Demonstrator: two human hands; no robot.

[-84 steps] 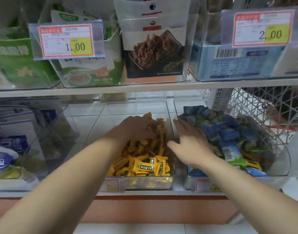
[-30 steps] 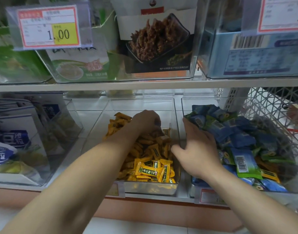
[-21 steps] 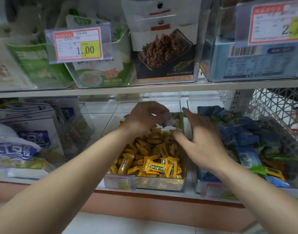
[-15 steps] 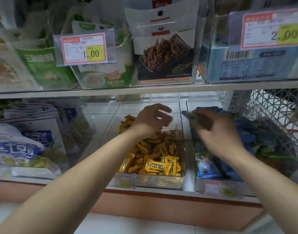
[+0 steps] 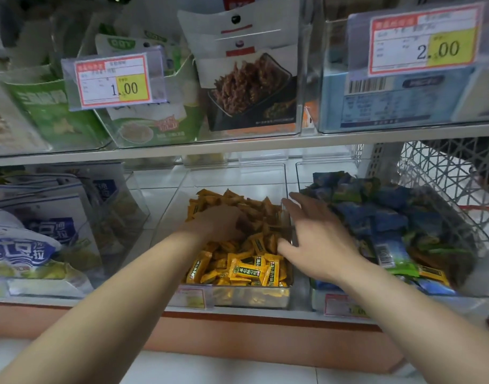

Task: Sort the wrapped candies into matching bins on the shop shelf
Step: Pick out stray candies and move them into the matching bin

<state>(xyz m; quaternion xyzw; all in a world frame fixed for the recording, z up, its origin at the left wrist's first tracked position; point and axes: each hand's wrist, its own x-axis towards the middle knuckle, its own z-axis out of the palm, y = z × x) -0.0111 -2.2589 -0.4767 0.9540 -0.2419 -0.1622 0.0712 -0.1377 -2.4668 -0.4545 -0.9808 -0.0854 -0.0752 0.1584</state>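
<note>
Shelf (image 5: pixel 251 311) carries a clear bin (image 5: pixel 232 178) of yellow candies (image 5: pixel 246 270). Left hand (image 5: pixel 221 223) rests inside it, grasp indeterminable. Right hand (image 5: pixel 318 245), fingers spread, hovers over its right wall.

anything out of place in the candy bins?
Yes. One yellow-wrapped candy lies at the front of the right bin, among blue and green candies. It matches the yellow pile in the middle bin, so it looks missorted.

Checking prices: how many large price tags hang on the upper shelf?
2: the 1.00 tag left, over green packets; the 2.00 tag right, over a blue box. Others may be out of frame.
</note>
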